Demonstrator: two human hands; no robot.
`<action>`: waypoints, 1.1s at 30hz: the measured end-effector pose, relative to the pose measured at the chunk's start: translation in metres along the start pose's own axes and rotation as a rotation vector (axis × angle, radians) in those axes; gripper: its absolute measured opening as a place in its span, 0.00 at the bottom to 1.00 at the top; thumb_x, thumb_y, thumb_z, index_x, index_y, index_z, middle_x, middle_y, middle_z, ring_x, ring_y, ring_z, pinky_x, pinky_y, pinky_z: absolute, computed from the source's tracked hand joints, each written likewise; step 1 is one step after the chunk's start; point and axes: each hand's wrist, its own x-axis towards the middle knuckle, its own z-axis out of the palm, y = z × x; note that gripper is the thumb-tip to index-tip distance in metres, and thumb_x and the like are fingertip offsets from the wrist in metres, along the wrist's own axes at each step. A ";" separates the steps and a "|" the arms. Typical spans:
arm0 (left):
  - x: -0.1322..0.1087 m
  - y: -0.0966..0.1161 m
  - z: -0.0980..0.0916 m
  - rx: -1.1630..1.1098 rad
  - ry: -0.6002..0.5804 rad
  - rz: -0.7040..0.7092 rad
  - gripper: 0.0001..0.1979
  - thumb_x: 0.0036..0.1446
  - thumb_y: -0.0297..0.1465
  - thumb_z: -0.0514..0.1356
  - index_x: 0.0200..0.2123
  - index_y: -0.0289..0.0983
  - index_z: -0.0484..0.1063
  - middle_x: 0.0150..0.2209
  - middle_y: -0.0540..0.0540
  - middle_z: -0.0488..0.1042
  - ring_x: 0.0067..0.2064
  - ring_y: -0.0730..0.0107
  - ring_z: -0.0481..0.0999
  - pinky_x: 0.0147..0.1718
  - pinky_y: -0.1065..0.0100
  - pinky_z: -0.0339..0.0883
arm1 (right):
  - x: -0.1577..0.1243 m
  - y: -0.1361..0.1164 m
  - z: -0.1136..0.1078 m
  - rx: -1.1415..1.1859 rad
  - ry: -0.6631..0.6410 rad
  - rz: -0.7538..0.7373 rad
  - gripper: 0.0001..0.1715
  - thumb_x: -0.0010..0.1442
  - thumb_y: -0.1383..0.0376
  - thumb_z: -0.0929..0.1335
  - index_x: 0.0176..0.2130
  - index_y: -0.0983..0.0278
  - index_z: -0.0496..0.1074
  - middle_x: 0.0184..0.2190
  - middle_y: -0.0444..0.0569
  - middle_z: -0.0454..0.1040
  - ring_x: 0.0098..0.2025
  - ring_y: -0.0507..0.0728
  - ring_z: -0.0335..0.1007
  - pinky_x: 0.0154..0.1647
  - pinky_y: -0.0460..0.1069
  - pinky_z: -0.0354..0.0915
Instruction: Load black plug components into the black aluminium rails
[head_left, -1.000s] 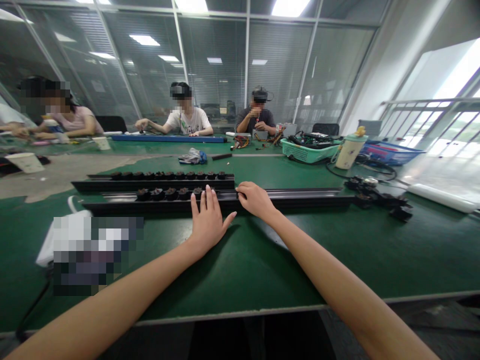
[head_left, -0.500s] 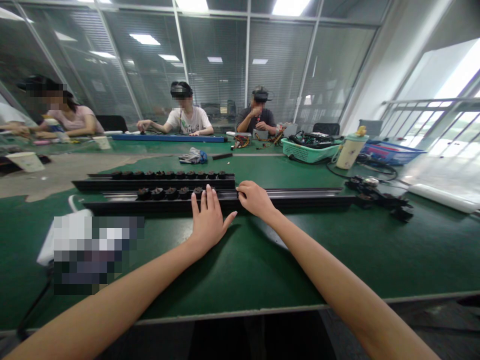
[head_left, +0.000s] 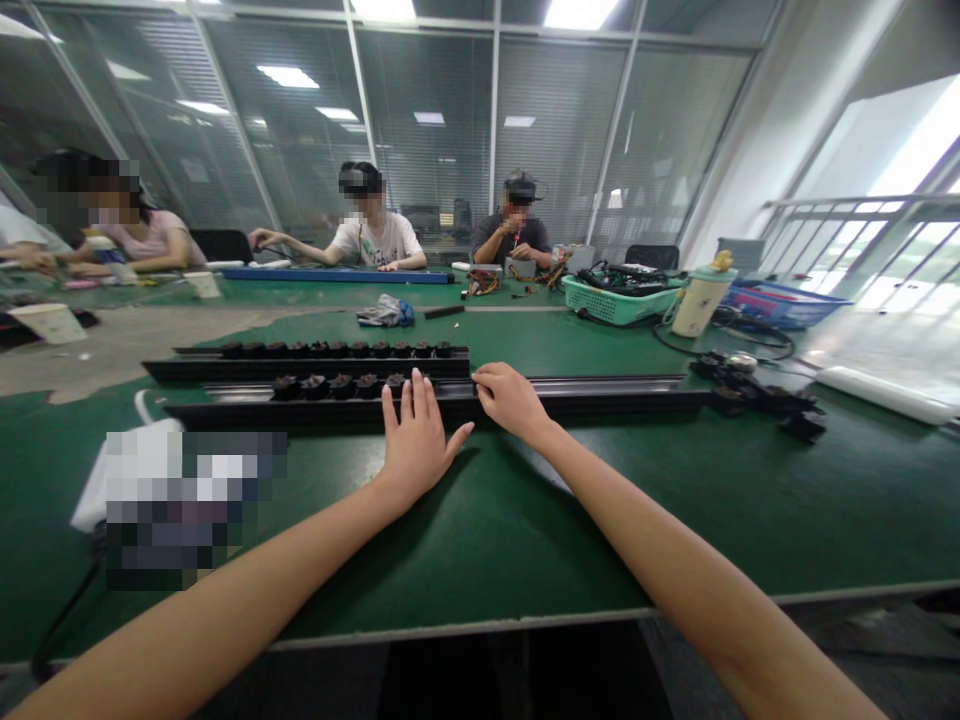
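A long black rail (head_left: 615,403) with a shiny metal channel lies crosswise before me, with several round black pieces (head_left: 315,387) seated in its left part. Flat against this rail rests my left hand (head_left: 415,440), its fingers stretched out and the thumb apart, beside the rightmost pieces. My right hand (head_left: 511,402) is closed at the rail's middle, fingertips pinched together over the channel. Whatever it grips is hidden, apart from a small dark bit at the fingertips. Behind lies a shorter black rail (head_left: 300,370) with a row of similar black pieces.
Loose black parts (head_left: 750,393) lie at the rail's right end. A green basket (head_left: 622,303) and a yellow bottle (head_left: 701,303) stand beyond. Gloves (head_left: 386,312) lie farther back. A white box (head_left: 86,500) sits at front left. Several people work across the table.
My hands and the rails look the same as before. Across the table, a person's outstretched hand has moved to the left.
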 end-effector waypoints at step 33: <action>0.000 0.000 -0.002 -0.004 0.000 -0.001 0.46 0.68 0.52 0.44 0.73 0.18 0.45 0.74 0.21 0.44 0.73 0.37 0.53 0.71 0.38 0.30 | -0.004 0.016 -0.010 -0.092 0.011 0.038 0.16 0.65 0.72 0.63 0.40 0.63 0.80 0.47 0.54 0.79 0.53 0.58 0.72 0.56 0.51 0.68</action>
